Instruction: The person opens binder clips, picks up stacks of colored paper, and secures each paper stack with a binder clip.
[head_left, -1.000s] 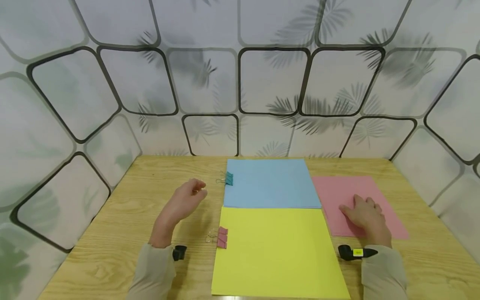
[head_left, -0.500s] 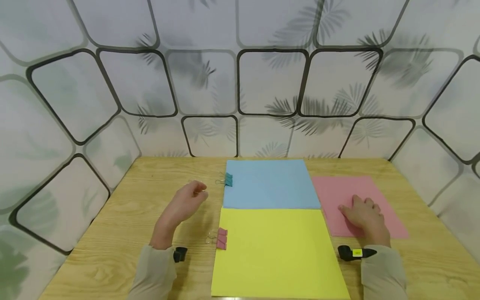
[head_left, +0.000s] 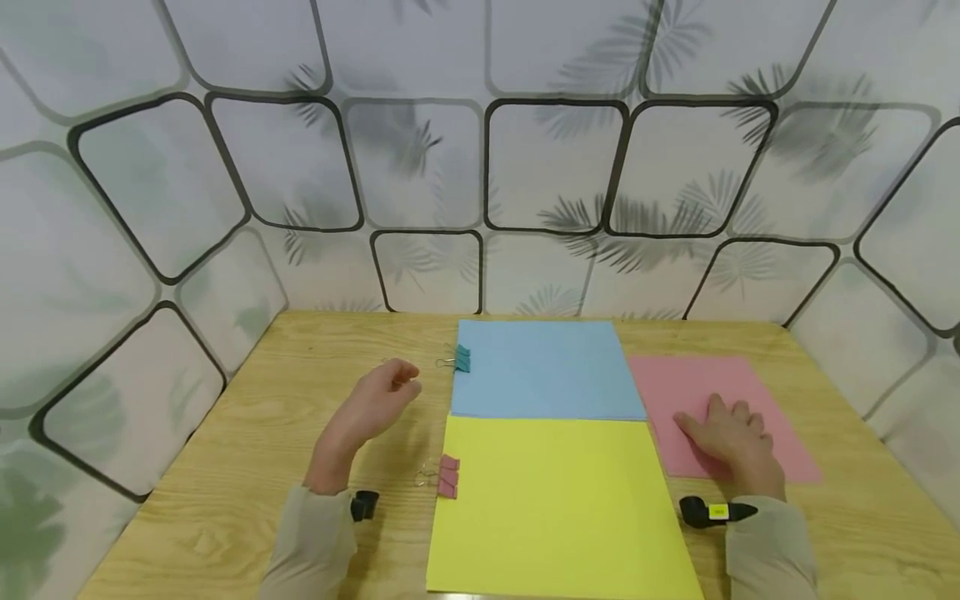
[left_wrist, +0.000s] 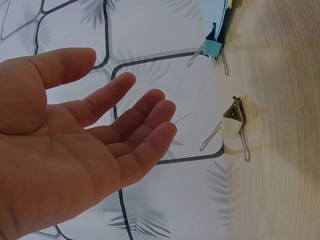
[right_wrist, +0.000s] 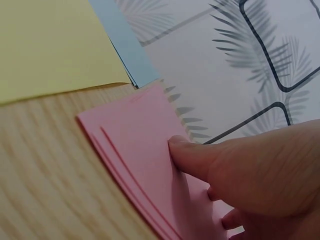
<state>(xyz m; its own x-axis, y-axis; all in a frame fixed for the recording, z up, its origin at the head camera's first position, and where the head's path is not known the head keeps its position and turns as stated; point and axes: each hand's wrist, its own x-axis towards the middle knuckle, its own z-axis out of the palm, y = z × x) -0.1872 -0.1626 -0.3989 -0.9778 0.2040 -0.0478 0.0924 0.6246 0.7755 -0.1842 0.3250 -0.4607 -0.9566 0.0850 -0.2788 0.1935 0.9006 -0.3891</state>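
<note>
My left hand (head_left: 377, 402) is held above the wooden table with its fingers relaxed and nothing in them. In the left wrist view a cream binder clip (left_wrist: 232, 122) stands beyond the fingertips; the hand mostly covers it in the head view. On the right, my right hand (head_left: 731, 437) rests on stacked pink paper (head_left: 667, 379), fingers spread and thumb extended. Several sheet edges show along the pink stack in the right wrist view. Between the hands lie blue paper (head_left: 547, 371), with a teal binder clip (head_left: 462, 358) on its left edge, and yellow paper (head_left: 558, 508), with a pink binder clip (head_left: 447, 476).
The wooden table (head_left: 247, 467) extends left of the papers and past the pink stack. A patterned wall covering (head_left: 420, 167) closes off the back and both sides. Black wrist cameras (head_left: 365, 505) sit at the cuffs.
</note>
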